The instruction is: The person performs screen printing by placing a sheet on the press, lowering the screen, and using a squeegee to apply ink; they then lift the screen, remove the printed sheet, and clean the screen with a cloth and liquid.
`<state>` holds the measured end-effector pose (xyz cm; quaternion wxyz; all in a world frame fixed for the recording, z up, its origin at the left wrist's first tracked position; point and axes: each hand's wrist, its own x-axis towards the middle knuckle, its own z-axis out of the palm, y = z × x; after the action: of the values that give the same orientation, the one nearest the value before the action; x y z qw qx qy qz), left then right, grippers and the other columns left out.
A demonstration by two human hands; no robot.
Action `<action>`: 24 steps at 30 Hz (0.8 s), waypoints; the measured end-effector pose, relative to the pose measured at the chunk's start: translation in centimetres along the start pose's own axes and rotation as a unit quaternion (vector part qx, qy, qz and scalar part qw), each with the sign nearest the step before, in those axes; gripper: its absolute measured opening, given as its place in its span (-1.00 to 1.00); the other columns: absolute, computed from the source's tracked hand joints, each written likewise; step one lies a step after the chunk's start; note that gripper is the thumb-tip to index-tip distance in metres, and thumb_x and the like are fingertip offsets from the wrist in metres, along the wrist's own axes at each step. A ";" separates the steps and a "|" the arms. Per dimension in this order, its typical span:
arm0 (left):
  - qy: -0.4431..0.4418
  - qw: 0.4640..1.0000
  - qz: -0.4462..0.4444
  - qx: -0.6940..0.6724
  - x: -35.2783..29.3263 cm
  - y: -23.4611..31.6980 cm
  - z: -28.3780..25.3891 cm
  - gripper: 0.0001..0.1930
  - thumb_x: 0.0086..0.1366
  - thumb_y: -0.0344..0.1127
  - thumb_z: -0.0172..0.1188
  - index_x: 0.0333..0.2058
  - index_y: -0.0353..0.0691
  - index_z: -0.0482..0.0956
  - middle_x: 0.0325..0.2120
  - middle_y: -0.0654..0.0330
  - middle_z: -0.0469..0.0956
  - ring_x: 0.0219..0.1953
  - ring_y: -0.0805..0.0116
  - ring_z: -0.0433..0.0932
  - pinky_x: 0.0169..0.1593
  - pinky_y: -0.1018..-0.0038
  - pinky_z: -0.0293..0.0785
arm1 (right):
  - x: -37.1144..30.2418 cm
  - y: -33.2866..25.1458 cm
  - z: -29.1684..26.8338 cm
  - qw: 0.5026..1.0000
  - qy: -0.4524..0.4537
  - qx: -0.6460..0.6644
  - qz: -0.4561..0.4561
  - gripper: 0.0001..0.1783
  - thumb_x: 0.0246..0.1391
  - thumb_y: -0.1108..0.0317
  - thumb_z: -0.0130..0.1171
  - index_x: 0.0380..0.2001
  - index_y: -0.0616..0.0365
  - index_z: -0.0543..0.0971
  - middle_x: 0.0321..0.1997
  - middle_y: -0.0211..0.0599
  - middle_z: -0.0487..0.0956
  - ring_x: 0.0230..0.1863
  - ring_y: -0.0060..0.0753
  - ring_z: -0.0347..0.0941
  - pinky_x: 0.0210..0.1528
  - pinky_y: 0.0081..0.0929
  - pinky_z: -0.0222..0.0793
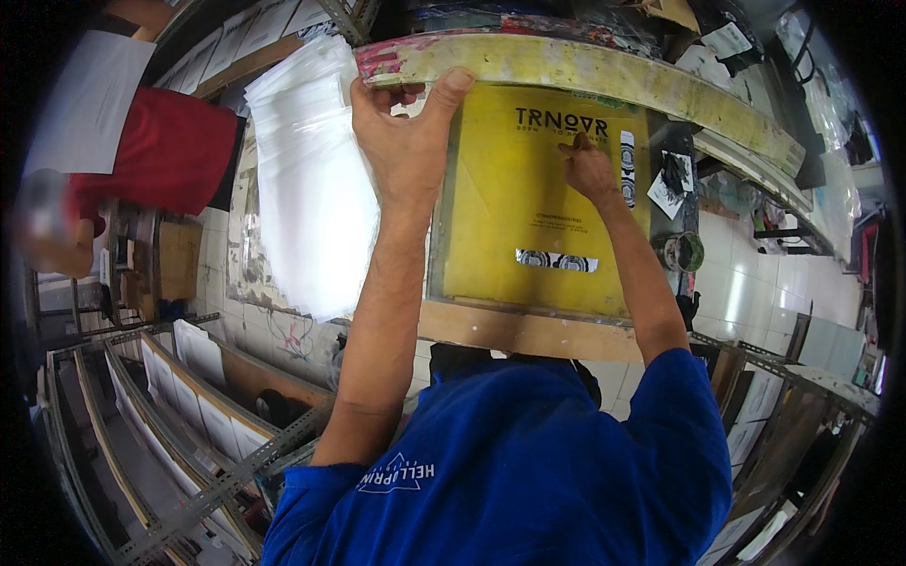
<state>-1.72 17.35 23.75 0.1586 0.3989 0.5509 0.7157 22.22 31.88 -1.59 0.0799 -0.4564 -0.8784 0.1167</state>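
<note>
The left hand [408,141] grips the far rail of the yellow printing screen [528,203], which lies on the bench [528,332], while the right hand [590,170] presses fingertips onto its mesh, holding nothing; a touch-up seems underway, so a steady frame matters next

Yellow screen [528,217] in a paint-stained frame [585,71], beside white sheets [311,198].

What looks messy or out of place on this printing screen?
The wooden frame gripped by the left hand is smeared with red and yellow ink at its top edge. The right hand touches the yellow mesh. Nothing looks torn.
</note>
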 end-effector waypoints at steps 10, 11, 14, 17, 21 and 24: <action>0.019 1.000 0.011 0.011 -0.1 -0.2 0.1 -0.25 -0.04 0.07 0.60 -0.11 -0.39 0.43 -0.30 0.17 0.50 -0.22 0.40 0.42 -0.08 0.45 0.43 | -1.6 -0.9 -1.0 0.994 0.041 -0.018 -0.096 -0.49 -0.03 0.35 0.16 0.07 -0.16 0.61 0.08 -0.01 0.50 0.02 0.07 0.54 -0.11 -0.10 0.61; 0.019 1.000 0.011 0.005 -0.1 -0.1 0.1 -0.26 -0.03 0.06 0.60 -0.11 -0.38 0.43 -0.29 0.18 0.50 -0.22 0.40 0.42 -0.08 0.45 0.43 | -1.7 -0.8 -1.0 0.993 0.055 -0.008 -0.102 -0.50 -0.03 0.34 0.16 0.07 -0.16 0.61 0.08 -0.01 0.50 0.02 0.08 0.54 -0.10 -0.09 0.60; 0.020 1.000 0.010 -0.014 0.1 -0.1 0.3 -0.30 -0.01 -0.01 0.60 -0.09 -0.37 0.43 -0.28 0.21 0.51 -0.22 0.42 0.41 -0.09 0.47 0.42 | -2.0 -0.3 -0.6 0.989 0.086 0.008 -0.116 -0.51 -0.02 0.29 0.15 0.06 -0.15 0.61 0.08 -0.01 0.50 0.01 0.08 0.53 -0.07 -0.08 0.59; 0.022 0.999 0.016 -0.045 0.4 0.1 0.4 -0.35 0.03 -0.16 0.59 -0.03 -0.36 0.44 -0.25 0.23 0.52 -0.23 0.46 0.39 -0.10 0.50 0.41 | -1.9 -0.4 0.1 0.990 0.086 0.002 -0.116 -0.53 0.00 0.23 0.15 0.05 -0.10 0.61 0.08 0.00 0.50 0.00 0.08 0.53 -0.05 -0.08 0.57; 0.005 0.999 0.005 -0.051 0.2 0.6 1.0 -0.42 0.09 -0.27 0.55 0.00 -0.37 0.45 -0.17 0.14 0.55 -0.16 0.41 0.48 0.00 0.47 0.46 | -2.1 0.3 -0.2 0.994 0.082 0.019 -0.076 -0.60 0.03 0.18 0.15 -0.06 0.03 0.66 0.11 -0.01 0.50 -0.03 0.08 0.55 -0.07 -0.09 0.56; 0.008 1.000 -0.014 -0.027 0.2 0.7 1.0 -0.43 0.16 -0.36 0.48 0.08 -0.40 0.41 -0.09 0.04 0.57 -0.04 0.33 0.54 0.08 0.43 0.48 | -4.1 -0.1 -1.4 0.991 0.124 0.046 0.009 -0.70 0.01 0.21 0.20 -0.24 0.13 0.71 -0.02 -0.07 0.58 -0.14 0.04 0.60 -0.09 -0.14 0.56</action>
<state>-0.91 17.91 24.54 0.1748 0.3814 0.5383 0.7309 24.78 28.63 -0.38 0.2082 -0.4715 -0.8511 0.1001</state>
